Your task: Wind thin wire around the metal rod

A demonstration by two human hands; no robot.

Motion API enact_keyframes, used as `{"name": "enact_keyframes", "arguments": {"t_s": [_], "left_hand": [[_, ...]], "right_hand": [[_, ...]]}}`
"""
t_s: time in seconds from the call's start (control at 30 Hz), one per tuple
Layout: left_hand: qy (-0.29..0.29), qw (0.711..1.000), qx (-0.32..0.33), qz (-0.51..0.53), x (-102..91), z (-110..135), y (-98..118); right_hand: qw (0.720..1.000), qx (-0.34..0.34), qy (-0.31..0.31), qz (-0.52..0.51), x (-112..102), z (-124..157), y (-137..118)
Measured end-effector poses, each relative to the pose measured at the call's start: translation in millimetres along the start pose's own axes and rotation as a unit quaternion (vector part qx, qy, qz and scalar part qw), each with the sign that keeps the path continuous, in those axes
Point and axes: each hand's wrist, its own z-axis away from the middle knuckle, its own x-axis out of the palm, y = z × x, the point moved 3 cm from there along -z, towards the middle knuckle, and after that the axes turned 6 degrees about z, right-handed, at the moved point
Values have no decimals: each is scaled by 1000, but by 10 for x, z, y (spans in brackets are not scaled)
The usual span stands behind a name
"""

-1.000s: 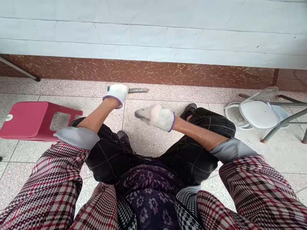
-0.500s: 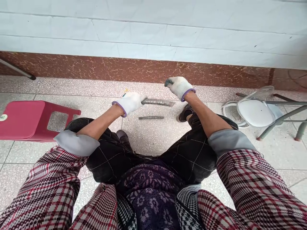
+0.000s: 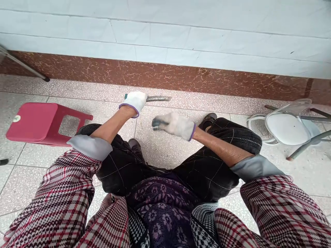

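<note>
My left hand (image 3: 136, 100), in a white work glove with a purple cuff, is closed around one end of a silver, ridged metal rod (image 3: 159, 98). The rod points right, roughly level, above the floor near the wall. My right hand (image 3: 176, 124), gloved alike with dark fingertips, is lower and to the right, slightly blurred. Its fingers are curled over a short, dark ridged rod (image 3: 157, 129). Only the left end of that rod shows; the glove hides the remainder. Whether it is off the floor I cannot tell.
A red plastic stool (image 3: 38, 122) stands at left. At right is a white-seated chair (image 3: 287, 129) with grey legs. A tiled wall (image 3: 165, 38) with a brown marbled base (image 3: 165, 74) runs across the front. My shoes (image 3: 209, 120) rest on the speckled tile floor (image 3: 155, 151).
My right hand has come down and left from near the wall onto the short rod on the floor. My left hand has moved slightly away from me, still holding the silver rod.
</note>
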Motion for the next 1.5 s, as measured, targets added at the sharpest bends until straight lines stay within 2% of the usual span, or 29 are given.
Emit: {"name": "enact_keyframes", "arguments": {"t_s": [0.07,0.13,0.2,0.23,0.27,0.33,0.43,0.53,0.6,0.67,0.77,0.83,0.93,1.0,1.07,1.13,1.17,1.27,1.33,1.4,1.43,1.5], "left_hand": [[3,991,-6,-136,70,-49,38],[-37,975,0,-221,176,-108,103],[-76,962,26,-259,285,-127,181],[-85,959,42,-268,327,-110,220],[-89,957,61,-269,359,-74,260],[-87,959,100,-249,392,39,334],[-84,962,143,-216,391,208,418],[-79,972,126,-180,349,290,465],[-82,988,98,-84,292,332,495],[-79,992,62,73,199,385,517],[-45,956,6,290,4,462,488],[-37,922,1,385,-116,496,433],[-95,862,34,496,-188,538,337],[-150,818,51,552,-161,578,274],[-170,788,60,589,-122,623,215],[-153,778,68,605,-106,663,173],[-138,783,70,603,-110,680,160],[-109,818,58,562,-147,716,143],[-100,827,41,552,-189,724,133],[-78,815,32,574,-251,720,124],[-62,808,29,585,-285,714,121],[-28,810,15,585,-345,699,116]], "right_hand": [[996,6,50,-80,-203,14,146],[960,2,125,-252,-394,9,329],[898,-6,176,-403,-519,0,506],[875,-4,187,-447,-555,-5,585],[859,5,194,-474,-579,-11,660],[847,41,197,-491,-601,-27,808],[862,108,219,-444,-631,-82,1057],[890,177,258,-331,-654,-183,1306],[908,195,254,-270,-627,-275,1400],[930,184,220,-229,-552,-366,1405],[955,166,156,-191,-382,-450,1306],[962,163,123,-179,-279,-464,1232],[968,159,104,-161,-214,-448,1180],[971,155,106,-150,-239,-429,1184],[973,148,114,-137,-296,-408,1198],[977,134,117,-114,-359,-385,1202],[980,126,115,-101,-385,-371,1197],[986,104,104,-75,-423,-298,1163],[986,90,102,-93,-421,-219,1132],[975,67,121,-171,-414,-125,1098],[960,51,142,-237,-414,-76,1083],[902,8,173,-395,-414,11,1056]]}}
